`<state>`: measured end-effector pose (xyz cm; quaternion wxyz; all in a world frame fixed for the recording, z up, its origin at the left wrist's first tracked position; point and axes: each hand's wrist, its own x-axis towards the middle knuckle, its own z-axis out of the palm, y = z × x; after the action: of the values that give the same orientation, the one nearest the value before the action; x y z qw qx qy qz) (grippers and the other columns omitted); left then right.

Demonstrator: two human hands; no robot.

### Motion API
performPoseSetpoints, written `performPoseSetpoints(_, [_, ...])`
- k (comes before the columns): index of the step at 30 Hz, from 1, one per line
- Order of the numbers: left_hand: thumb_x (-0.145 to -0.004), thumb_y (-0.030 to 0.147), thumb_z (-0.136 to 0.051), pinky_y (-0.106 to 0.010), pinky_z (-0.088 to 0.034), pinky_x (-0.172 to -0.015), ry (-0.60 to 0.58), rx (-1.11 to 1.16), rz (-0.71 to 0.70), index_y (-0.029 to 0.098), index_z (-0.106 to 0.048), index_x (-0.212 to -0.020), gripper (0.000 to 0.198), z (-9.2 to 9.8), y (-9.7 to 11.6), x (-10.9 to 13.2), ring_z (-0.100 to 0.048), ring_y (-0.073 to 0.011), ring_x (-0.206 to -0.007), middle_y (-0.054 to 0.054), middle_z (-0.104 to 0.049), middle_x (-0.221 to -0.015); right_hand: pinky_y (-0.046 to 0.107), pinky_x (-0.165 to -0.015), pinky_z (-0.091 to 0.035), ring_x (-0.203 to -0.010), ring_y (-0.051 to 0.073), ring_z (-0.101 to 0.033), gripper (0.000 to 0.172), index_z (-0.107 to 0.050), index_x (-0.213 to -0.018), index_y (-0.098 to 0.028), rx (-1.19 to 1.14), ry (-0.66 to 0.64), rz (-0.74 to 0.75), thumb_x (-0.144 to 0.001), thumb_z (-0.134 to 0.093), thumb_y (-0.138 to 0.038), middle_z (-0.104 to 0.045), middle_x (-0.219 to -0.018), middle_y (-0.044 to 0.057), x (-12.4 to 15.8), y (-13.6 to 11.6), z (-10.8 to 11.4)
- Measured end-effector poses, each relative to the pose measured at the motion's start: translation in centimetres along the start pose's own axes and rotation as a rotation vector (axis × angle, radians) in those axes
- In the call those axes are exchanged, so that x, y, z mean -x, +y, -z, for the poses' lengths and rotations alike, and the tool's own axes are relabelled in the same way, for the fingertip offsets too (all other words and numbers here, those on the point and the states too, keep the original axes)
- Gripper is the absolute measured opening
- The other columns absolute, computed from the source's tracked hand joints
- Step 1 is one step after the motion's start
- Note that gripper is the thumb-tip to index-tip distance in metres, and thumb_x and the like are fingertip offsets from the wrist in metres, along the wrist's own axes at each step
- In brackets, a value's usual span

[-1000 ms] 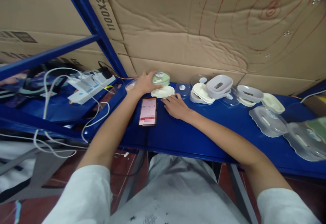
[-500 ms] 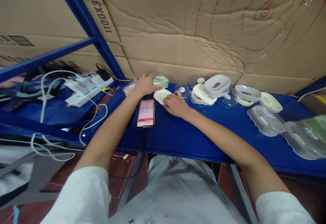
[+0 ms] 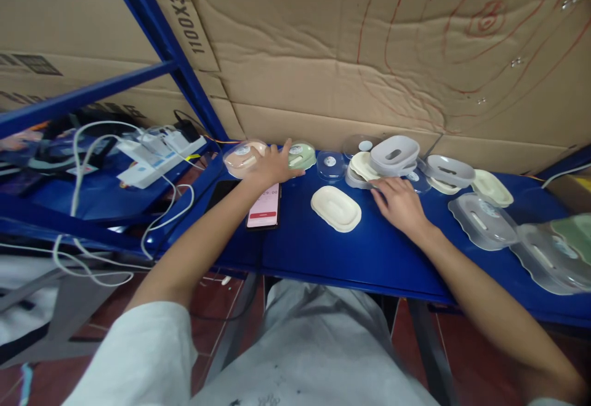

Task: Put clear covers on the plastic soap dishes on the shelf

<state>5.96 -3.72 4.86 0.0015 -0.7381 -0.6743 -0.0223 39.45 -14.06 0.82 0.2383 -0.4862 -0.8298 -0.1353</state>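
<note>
My left hand [image 3: 272,169] is open, fingers spread over a pinkish oval dish under a clear lid [image 3: 240,156] and beside a green lidded dish [image 3: 302,156]. A cream oval tray [image 3: 336,209] lies loose on the blue table, touched by neither hand. My right hand [image 3: 401,206] has its thumb and curled fingers at the right edge of a grey dish [image 3: 354,178]. Resting on that dish are cream trays [image 3: 361,164]. A slotted grey soap dish [image 3: 395,152] sits just above my right fingers. The fingertips' exact contact is partly hidden.
A phone with a running timer [image 3: 264,209] lies below my left hand, beside a dark flat object [image 3: 221,191]. Grey dishes under clear covers [image 3: 484,221] stand at right. A power strip [image 3: 152,166] with white cables is at left. Cardboard [image 3: 295,73] closes off the back.
My right hand has let go of the cream tray and moved right to the grey dish. The tray now lies further right and nearer. My left hand has shifted slightly right and down.
</note>
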Motion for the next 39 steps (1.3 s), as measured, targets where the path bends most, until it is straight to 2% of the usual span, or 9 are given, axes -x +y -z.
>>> performPoseSetpoints(2, [-0.100, 0.060, -0.065, -0.077, -0.017, -0.124, 0.091, 0.013, -0.125, 0.016, -0.027, -0.171, 0.092, 0.4, 0.3, 0.9, -0.037, -0.0496, -0.156, -0.031, -0.042, -0.165, 0.044, -0.092, -0.048, -0.109, 0.032, -0.069, 0.036, -0.075, -0.124, -0.016, 0.025, 0.048, -0.054, -0.110, -0.047, -0.034, -0.079, -0.116, 0.014, 0.1, 1.2, 0.2])
performPoseSetpoints(4, [-0.104, 0.042, -0.061, -0.065, -0.027, -0.127, 0.100, 0.094, -0.421, 0.019, -0.042, -0.164, 0.068, 0.7, 0.5, 2.0, -0.042, -0.0414, -0.155, -0.024, -0.046, -0.164, 0.046, -0.096, -0.048, -0.115, 0.034, -0.067, 0.038, -0.072, -0.130, -0.017, 0.037, 0.094, -0.083, -0.109, -0.048, -0.036, -0.076, -0.126, 0.016, -0.1, 1.8, 0.5])
performPoseSetpoints(8, [-0.094, 0.025, -0.071, -0.043, -0.041, -0.122, -0.196, 0.291, -0.965, 0.027, -0.067, -0.141, 0.047, 0.4, 1.0, 3.7, -0.054, -0.0289, -0.145, -0.009, -0.059, -0.154, 0.059, -0.115, -0.037, -0.145, 0.039, -0.051, 0.050, -0.055, -0.154, -0.019, 0.104, 0.138, -0.150, -0.107, -0.048, -0.033, -0.058, -0.158, 0.018, -1.0, 3.3, 0.6])
performPoseSetpoints(14, [-0.089, 0.033, -0.080, -0.034, -0.046, -0.107, -0.299, 0.346, -0.923, 0.023, -0.076, -0.122, 0.034, -0.7, 2.0, 4.1, -0.065, -0.0264, -0.122, -0.006, -0.071, -0.129, 0.059, -0.119, -0.028, -0.138, 0.032, -0.060, 0.034, -0.069, -0.134, -0.021, 0.131, 0.118, -0.146, -0.111, -0.046, -0.030, -0.074, -0.133, 0.015, -1.5, 5.9, 0.4])
performPoseSetpoints(19, [-0.089, 0.045, -0.082, -0.030, -0.048, -0.088, -0.265, 0.348, -0.867, 0.023, -0.073, -0.117, 0.037, -0.9, 2.1, 4.8, -0.070, -0.0224, -0.099, -0.004, -0.072, -0.118, 0.046, -0.106, -0.039, -0.115, 0.026, -0.067, 0.032, -0.067, -0.140, -0.025, 0.157, 0.187, 0.092, -0.110, -0.056, -0.030, -0.076, -0.121, 0.012, -0.7, 0.4, 1.9])
performPoseSetpoints(25, [-0.078, 0.049, -0.090, -0.043, -0.051, -0.104, -0.065, 0.392, -0.830, 0.023, -0.058, -0.140, 0.074, -1.7, 1.1, 4.8, -0.061, -0.0353, -0.130, -0.012, -0.058, -0.145, 0.037, -0.087, -0.045, -0.098, 0.023, -0.068, 0.036, -0.067, -0.143, -0.019, -0.001, 0.042, 0.243, -0.111, -0.053, -0.028, -0.076, -0.106, 0.011, 0.9, -6.7, 1.1])
performPoseSetpoints(30, [-0.075, 0.041, -0.094, -0.050, -0.044, -0.121, -0.094, 0.576, -0.856, 0.031, -0.026, -0.169, 0.116, -3.2, 0.6, 4.3, -0.044, -0.0382, -0.155, -0.016, -0.037, -0.170, 0.041, -0.094, -0.045, -0.113, 0.027, -0.069, 0.041, -0.065, -0.149, -0.023, -0.126, -0.121, 0.191, -0.113, -0.044, -0.028, -0.077, -0.124, 0.012, 0.5, -6.6, -0.3])
performPoseSetpoints(34, [-0.080, 0.040, -0.090, -0.052, -0.041, -0.125, -0.103, 0.653, -0.882, 0.037, -0.018, -0.173, 0.118, -3.4, 0.7, 4.3, -0.044, -0.0381, -0.156, -0.014, -0.036, -0.173, 0.044, -0.107, -0.043, -0.130, 0.027, -0.065, 0.045, -0.057, -0.157, -0.027, -0.198, -0.218, 0.238, -0.113, -0.046, -0.030, -0.071, -0.144, 0.011, 0.5, -6.1, -0.4])
performPoseSetpoints(39, [-0.086, 0.039, -0.085, -0.048, -0.045, -0.120, -0.129, 0.635, -0.907, 0.037, -0.022, -0.172, 0.107, -2.5, 1.2, 5.2, -0.049, -0.0369, -0.152, -0.013, -0.038, -0.173, 0.043, -0.105, -0.048, -0.130, 0.027, -0.067, 0.044, -0.064, -0.150, -0.027, -0.167, -0.192, 0.268, -0.111, -0.046, -0.021, -0.072, -0.142, 0.009, 0.7, -5.4, 0.3])
